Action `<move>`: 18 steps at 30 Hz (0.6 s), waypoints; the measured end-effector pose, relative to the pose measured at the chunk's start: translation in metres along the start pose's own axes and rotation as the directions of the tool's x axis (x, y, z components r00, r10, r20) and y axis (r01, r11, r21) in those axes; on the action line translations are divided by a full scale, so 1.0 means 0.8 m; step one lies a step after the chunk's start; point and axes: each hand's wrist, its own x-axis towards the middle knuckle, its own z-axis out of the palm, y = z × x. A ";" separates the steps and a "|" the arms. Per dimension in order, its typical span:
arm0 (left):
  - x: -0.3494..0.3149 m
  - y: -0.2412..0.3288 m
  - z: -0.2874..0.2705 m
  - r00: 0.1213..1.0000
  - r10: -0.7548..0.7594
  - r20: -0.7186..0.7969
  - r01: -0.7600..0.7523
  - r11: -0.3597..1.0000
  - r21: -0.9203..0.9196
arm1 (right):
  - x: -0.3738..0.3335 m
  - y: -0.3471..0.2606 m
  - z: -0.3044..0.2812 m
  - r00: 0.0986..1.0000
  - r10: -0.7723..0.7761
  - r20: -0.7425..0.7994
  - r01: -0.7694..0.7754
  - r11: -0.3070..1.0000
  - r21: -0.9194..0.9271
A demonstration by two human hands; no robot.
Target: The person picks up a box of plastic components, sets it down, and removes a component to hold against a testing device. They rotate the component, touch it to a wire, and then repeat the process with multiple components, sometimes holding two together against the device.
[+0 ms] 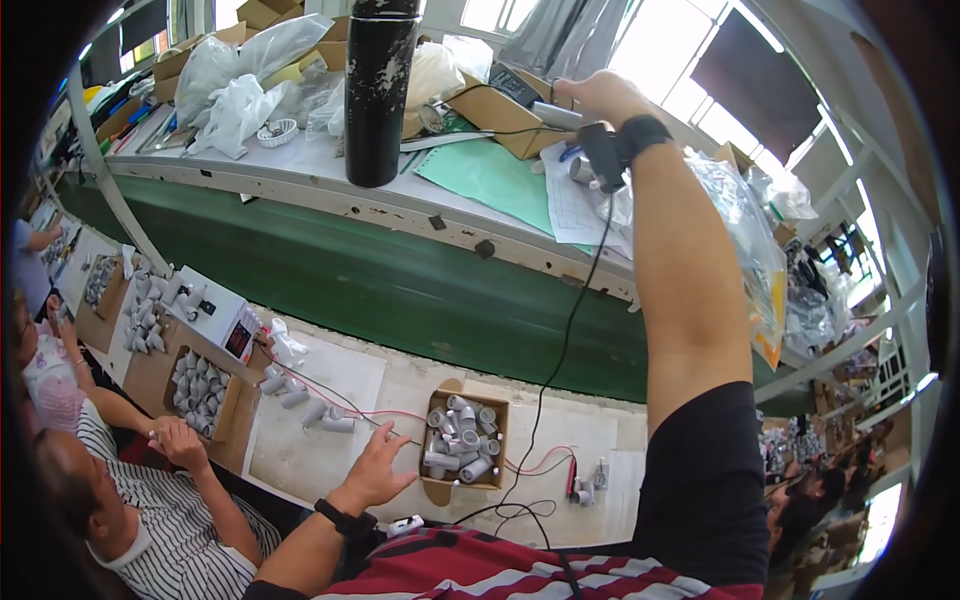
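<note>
My left hand (375, 470) is low over the bench, fingers apart and nothing in it. Just right of it stands an open cardboard box (432, 490) filled with several grey cylindrical parts (468, 438). My right arm stretches up over the raised shelf. There my right hand (608, 95) is bent with its fingertips together, near a grey tube (557, 116) and a brown cardboard piece (505, 125); what lies between the fingertips is too small to make out. A black strap with a small box (603, 155) sits on that wrist, and a dark cable hangs from it.
A tall black cylinder (375, 100) stands at the shelf's front edge, beside green sheets (490, 180) and plastic bags (235, 110). On the bench are a white meter box (215, 315), red and black leads (572, 480) and loose grey parts (320, 412). A person in stripes (180, 540) sits at left.
</note>
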 end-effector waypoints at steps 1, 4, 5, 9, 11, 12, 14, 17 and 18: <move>0.003 0.003 0.001 1.000 0.001 -0.007 -0.001 1.000 0.001 | 0.007 -0.013 0.004 0.982 0.189 -0.019 -0.184 0.974 0.135; 0.005 0.013 0.005 1.000 0.016 0.001 -0.016 0.999 -0.040 | 0.015 -0.041 0.002 0.934 0.356 -0.007 -0.344 0.909 0.236; 0.004 0.015 0.006 1.000 0.013 -0.005 -0.013 0.999 -0.044 | 0.016 -0.047 0.002 0.936 0.352 0.003 -0.346 0.917 0.197; -0.005 0.015 0.007 0.999 0.030 -0.020 -0.031 0.999 -0.037 | 0.018 -0.065 -0.002 0.940 0.336 0.055 -0.340 0.932 0.124; -0.012 0.014 0.008 1.000 0.015 -0.025 -0.016 0.999 -0.045 | 0.020 -0.062 0.002 0.940 0.333 0.076 -0.340 0.935 0.104; -0.016 0.013 0.008 1.000 0.010 -0.025 -0.011 0.999 -0.048 | 0.027 -0.049 0.012 0.938 0.326 0.115 -0.342 0.923 0.177; -0.026 0.011 0.010 1.000 0.003 -0.027 -0.004 0.998 -0.066 | 0.031 -0.033 0.025 0.934 0.297 0.196 -0.347 0.882 0.318; -0.031 0.002 0.016 1.000 -0.024 -0.012 0.023 0.995 -0.097 | 0.010 -0.029 0.032 0.959 0.248 0.138 -0.284 0.854 0.437; -0.029 -0.004 0.020 1.000 0.001 -0.022 -0.003 0.996 -0.085 | 0.001 -0.022 0.047 0.965 0.233 0.119 -0.261 0.829 0.494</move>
